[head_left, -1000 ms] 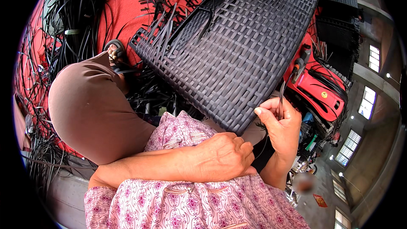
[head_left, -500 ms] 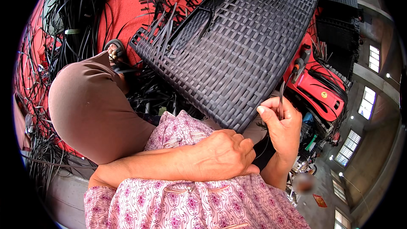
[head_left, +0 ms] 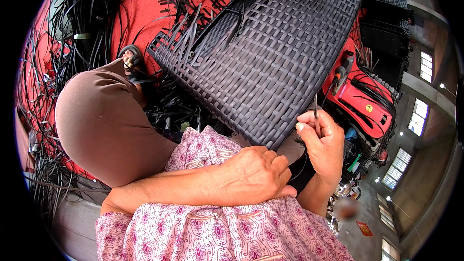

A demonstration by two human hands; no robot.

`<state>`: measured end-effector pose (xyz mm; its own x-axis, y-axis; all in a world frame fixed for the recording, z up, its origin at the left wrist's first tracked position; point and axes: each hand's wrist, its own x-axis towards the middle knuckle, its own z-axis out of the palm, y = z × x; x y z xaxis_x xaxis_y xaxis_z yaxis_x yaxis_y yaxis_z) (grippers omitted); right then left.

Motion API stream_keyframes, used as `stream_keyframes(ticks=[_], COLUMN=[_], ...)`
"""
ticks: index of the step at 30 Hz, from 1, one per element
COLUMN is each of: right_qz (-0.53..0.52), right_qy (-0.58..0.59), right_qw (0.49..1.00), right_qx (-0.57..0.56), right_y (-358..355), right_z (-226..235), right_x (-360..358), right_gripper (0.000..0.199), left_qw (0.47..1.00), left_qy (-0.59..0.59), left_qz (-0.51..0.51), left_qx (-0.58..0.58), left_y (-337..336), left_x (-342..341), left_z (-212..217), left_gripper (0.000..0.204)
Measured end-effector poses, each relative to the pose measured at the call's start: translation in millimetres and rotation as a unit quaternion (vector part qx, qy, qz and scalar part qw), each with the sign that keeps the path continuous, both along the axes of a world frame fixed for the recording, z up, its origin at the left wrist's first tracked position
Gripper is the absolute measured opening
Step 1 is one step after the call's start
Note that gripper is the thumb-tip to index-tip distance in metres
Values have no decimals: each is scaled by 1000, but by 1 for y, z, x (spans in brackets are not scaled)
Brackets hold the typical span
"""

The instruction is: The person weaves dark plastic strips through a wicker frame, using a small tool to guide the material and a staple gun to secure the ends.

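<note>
A large panel woven from dark grey flat plastic strips (head_left: 285,58) leans across my lap, its near corner beside my hands. My right hand (head_left: 321,147) is raised at the panel's right edge, thumb and fingers pinching a narrow dark strip (head_left: 316,111) that sticks up above them. My left forearm crosses my body. My left hand (head_left: 258,174) lies just below the panel's near corner, back up and fingers curled under; whatever they hold is hidden. A thin strand (head_left: 303,168) loops between the two hands.
Loose black strips (head_left: 92,14) lie heaped at the left over red cloth (head_left: 140,9). Uncut strip ends stick out of the panel's left side. A red plastic stool (head_left: 362,101) with an orange-and-black handled tool (head_left: 342,71) on it stands at the right. My bent knee (head_left: 106,121) rises at the left.
My right hand has lowered very slightly, and the strip in it has shifted a little to the left. The left hand and the panel stay almost the same.
</note>
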<state>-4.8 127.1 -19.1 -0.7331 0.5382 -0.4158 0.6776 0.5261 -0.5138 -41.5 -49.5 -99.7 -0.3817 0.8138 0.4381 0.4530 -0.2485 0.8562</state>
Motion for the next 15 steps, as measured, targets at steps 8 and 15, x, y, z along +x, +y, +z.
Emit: stream_keyframes(ticks=[8,15], right_qz=[-4,0], right_qy=[-4,-3], right_qw=[1000,1000], right_qx=[-3,-9], right_y=[-1,0], right_z=[0,-1], right_x=[-2,-2], right_gripper=[10,9], left_qw=[1000,1000], left_qy=[-4,-11], left_qz=[2,2], left_qx=[7,16], left_y=[0,1], left_x=[-1,1], left_z=[0,-1], left_gripper=[43,44])
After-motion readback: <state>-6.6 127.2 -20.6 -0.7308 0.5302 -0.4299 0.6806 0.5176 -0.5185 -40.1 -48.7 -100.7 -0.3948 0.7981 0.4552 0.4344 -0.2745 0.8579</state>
